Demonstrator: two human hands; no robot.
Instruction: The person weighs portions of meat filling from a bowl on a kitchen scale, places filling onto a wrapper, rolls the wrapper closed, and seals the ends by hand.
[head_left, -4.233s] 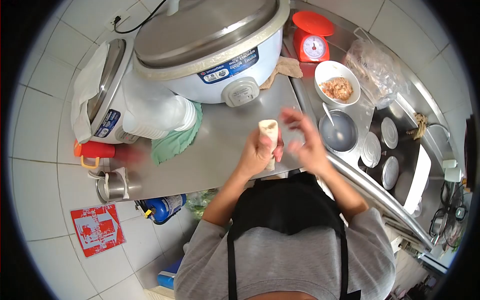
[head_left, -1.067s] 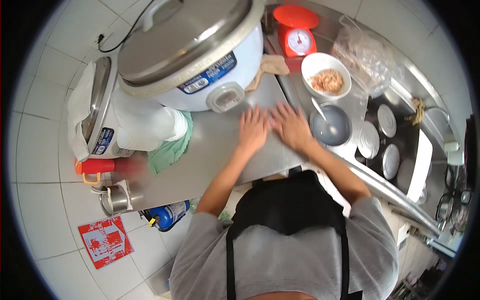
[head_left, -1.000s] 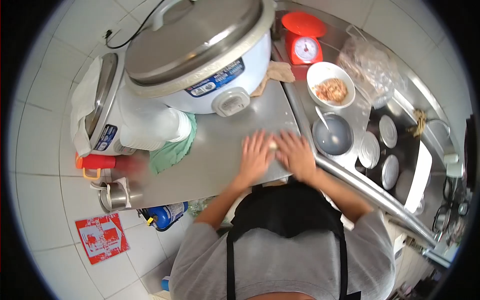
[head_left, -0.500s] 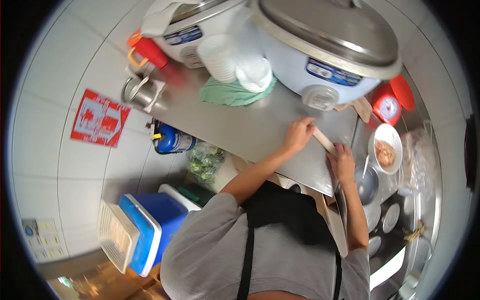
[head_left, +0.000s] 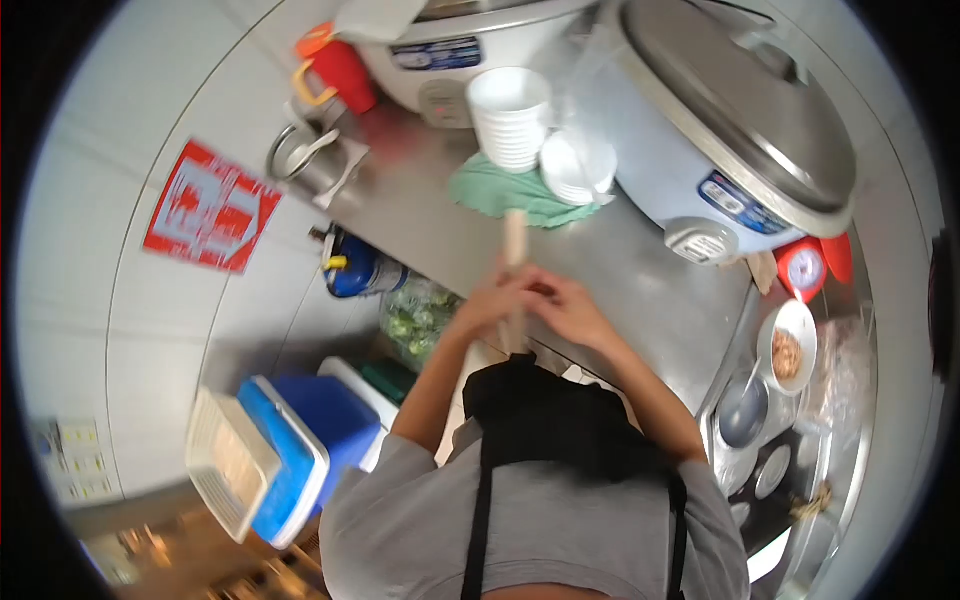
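A long, pale roll [head_left: 515, 238] stands out lengthwise past the front edge of the steel counter [head_left: 640, 290], its lower end close to the black apron. My left hand [head_left: 492, 300] is wrapped round its middle. Beside it, my right hand [head_left: 562, 303] touches the left hand's fingers, its own fingers bent together; whether they press on the roll or hold anything is hidden by blur. Beyond the roll's far end lies a green cloth [head_left: 490, 192] under stacked white bowls [head_left: 510, 115].
Two rice cookers [head_left: 690, 140] stand at the back. To the right are a red scale [head_left: 803, 268], a bowl of filling [head_left: 787, 355] and a pot of liquid [head_left: 742, 412]. At left are a red jug [head_left: 342, 75], a steel pot [head_left: 300, 160] and a blue cooler [head_left: 325, 420].
The view has swung left. The roll, lately stretched between both hands over the counter's right part, is now near the front edge further left, and the hands have come together.
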